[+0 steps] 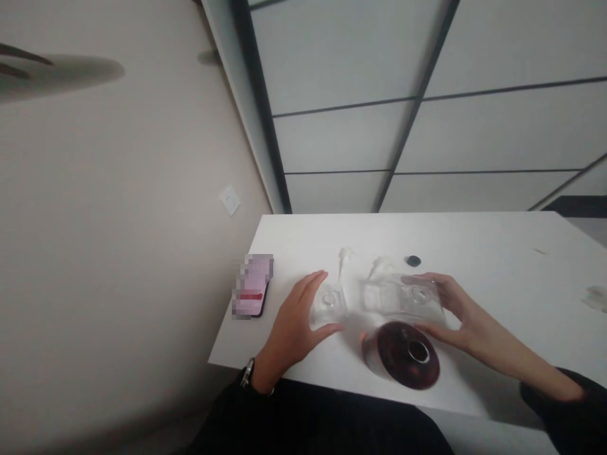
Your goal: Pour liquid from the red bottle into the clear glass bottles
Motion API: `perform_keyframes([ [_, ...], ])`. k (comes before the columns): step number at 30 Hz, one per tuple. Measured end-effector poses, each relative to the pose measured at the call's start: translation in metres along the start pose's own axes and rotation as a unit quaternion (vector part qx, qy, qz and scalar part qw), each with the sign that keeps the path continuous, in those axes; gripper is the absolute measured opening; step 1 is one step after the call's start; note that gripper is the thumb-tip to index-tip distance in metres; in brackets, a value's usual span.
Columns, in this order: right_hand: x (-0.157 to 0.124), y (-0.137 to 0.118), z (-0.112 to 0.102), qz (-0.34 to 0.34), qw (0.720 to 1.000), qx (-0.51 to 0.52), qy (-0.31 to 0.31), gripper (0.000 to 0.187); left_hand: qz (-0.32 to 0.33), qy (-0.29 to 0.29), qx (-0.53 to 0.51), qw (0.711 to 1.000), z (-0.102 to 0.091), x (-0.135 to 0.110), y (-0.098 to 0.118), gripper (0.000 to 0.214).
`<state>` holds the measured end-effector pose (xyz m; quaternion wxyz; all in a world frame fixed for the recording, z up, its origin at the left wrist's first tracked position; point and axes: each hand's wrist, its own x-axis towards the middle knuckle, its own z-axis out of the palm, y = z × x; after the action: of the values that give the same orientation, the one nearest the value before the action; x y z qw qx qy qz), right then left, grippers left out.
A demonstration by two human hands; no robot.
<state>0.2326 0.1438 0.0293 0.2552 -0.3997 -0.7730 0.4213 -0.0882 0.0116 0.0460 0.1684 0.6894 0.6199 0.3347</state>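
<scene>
My left hand (296,316) curves round a small clear bottle (329,304), thumb on the near side and fingers on the far side. In my right hand (455,313) is a larger clear bottle (403,298), gripped between thumb and fingers at its right end. Just in front of that bottle, a dark red round container (403,357) has a ring-shaped opening on top. Beyond the bottles lie a white pump head (347,254) with a pale stem and a second white pump head (380,266), both blurred. A small black round cap (413,260) rests farther back.
The white table (497,253) meets a wall (142,221) on the left. A phone (253,287) with a blurred-out screen lies at the table's left edge. At the far right is a small clear object (596,297), too faint to name. Panelled doors (341,145) stand behind.
</scene>
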Motion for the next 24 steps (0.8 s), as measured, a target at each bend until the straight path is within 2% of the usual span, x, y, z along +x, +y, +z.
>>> perform_keyframes([
  [5,0.037,-0.016,0.023,-0.006,0.995,-0.025,-0.097,0.070,-0.013,-0.110,-0.024,0.994,0.000,0.023,-0.004,0.103],
  [11,0.052,-0.033,0.040,0.023,0.984,-0.012,-0.176,0.067,0.001,-0.139,-0.061,0.988,-0.003,0.032,-0.005,0.106],
  [15,0.057,-0.021,0.046,-0.002,0.981,-0.031,-0.192,0.066,0.011,-0.140,-0.050,0.989,0.002,0.036,-0.007,0.106],
  [19,0.059,-0.007,0.049,-0.020,0.980,-0.085,-0.181,0.072,-0.001,-0.153,-0.041,0.987,0.010,0.039,-0.011,0.111],
  [24,0.060,-0.005,0.050,-0.038,0.976,-0.112,-0.182,0.068,-0.016,-0.148,-0.048,0.988,0.015,0.040,-0.015,0.122],
])
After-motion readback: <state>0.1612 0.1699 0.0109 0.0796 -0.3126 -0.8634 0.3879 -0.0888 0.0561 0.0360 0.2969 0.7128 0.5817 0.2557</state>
